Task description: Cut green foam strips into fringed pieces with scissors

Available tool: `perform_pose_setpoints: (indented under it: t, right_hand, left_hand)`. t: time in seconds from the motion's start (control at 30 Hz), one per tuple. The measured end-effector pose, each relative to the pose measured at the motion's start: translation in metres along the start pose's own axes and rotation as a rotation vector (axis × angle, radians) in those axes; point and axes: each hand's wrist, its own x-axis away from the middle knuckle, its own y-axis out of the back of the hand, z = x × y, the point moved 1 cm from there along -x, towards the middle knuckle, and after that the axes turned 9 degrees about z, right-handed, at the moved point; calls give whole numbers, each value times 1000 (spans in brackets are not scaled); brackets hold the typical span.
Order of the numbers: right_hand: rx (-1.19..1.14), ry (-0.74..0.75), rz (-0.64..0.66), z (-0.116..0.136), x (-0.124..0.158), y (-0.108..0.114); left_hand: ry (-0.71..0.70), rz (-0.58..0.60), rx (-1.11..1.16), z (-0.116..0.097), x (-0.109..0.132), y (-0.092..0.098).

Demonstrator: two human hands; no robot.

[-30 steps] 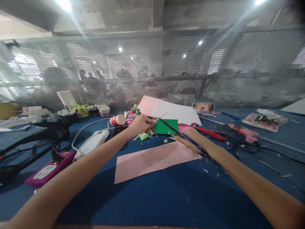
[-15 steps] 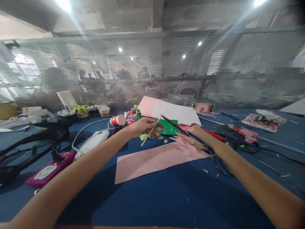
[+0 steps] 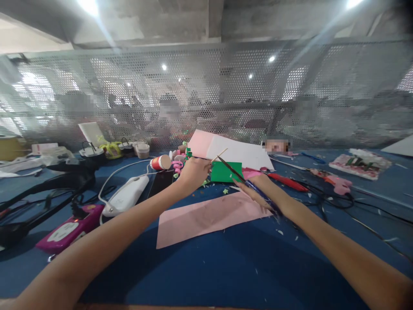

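My left hand (image 3: 194, 173) is closed on a thin wooden stick (image 3: 222, 152), whose upper end sticks out past the fingers to the right. In my right hand (image 3: 253, 193) is a pair of scissors (image 3: 232, 170) with dark blades and blue handles, pointing up and left. The blade tips come close to the stick; whether they touch it I cannot tell. Behind the blades lies a green sheet (image 3: 222, 172). Under the hands a long pink paper strip (image 3: 200, 216) lies flat, its right end beneath my right hand.
A pink and white board (image 3: 238, 151) leans at the back. To the left are a white power bank (image 3: 127, 196), a purple power strip (image 3: 69, 228), a phone (image 3: 160, 183) and a red-and-white roll (image 3: 161, 162). A red tool (image 3: 288, 182), cables and a pink glue gun (image 3: 339, 184) lie right.
My left hand has turned and shifted slightly left, so the stick's lower end no longer shows. My right hand and the scissors have moved a little left and down.
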Motion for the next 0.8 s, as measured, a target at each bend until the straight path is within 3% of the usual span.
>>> perform_pose_setpoints:
  t: [0.37, 0.5, 0.6, 0.7, 0.8]
  right_hand:
    - [-30, 9, 15, -4, 0, 0]
    - [-3, 22, -7, 0, 1, 5]
    - [31, 33, -47, 3, 1, 9]
    - [19, 43, -70, 4, 2, 11]
    - [10, 39, -58, 6, 2, 13]
  left_hand:
    - [-54, 18, 81, 3, -2, -8]
    - [-54, 48, 254, 2, -3, -8]
    - [9, 174, 589, 6, -7, -7]
    - [119, 372, 956, 14, -10, -2]
    - [144, 516, 1124, 20, -11, 4]
